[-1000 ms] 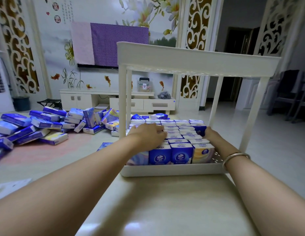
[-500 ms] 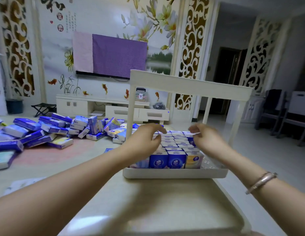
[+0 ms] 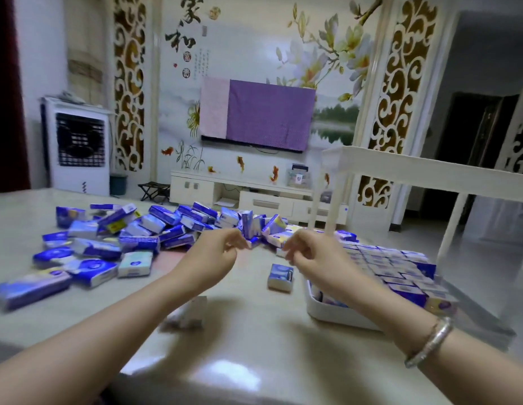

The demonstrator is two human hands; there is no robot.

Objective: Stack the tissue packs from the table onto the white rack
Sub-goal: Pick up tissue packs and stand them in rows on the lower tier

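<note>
A heap of blue and white tissue packs (image 3: pixel 143 238) lies across the left and far side of the table. One single pack (image 3: pixel 280 277) rests alone, just left of the white rack (image 3: pixel 327 312). The rack stands at the right, its lower tray filled with packs (image 3: pixel 395 267) in rows, its upper shelf (image 3: pixel 430 171) bare. My left hand (image 3: pixel 216 252) hovers over the table centre, fingers loosely curled, holding nothing. My right hand (image 3: pixel 310 252) hovers left of the rack, above the single pack, fingers also curled and empty.
A small white object (image 3: pixel 193 312) lies on the table (image 3: pixel 225 361) under my left forearm, blurred. Beyond the table are a white TV cabinet (image 3: pixel 254 197), a covered screen (image 3: pixel 254 112) and an air cooler (image 3: pixel 79 147). A silver bangle (image 3: pixel 430 343) circles my right wrist.
Both hands have left the rack's tray and moved left over the table. The view has swung left, so the rack now sits at the right and more of the heap shows.
</note>
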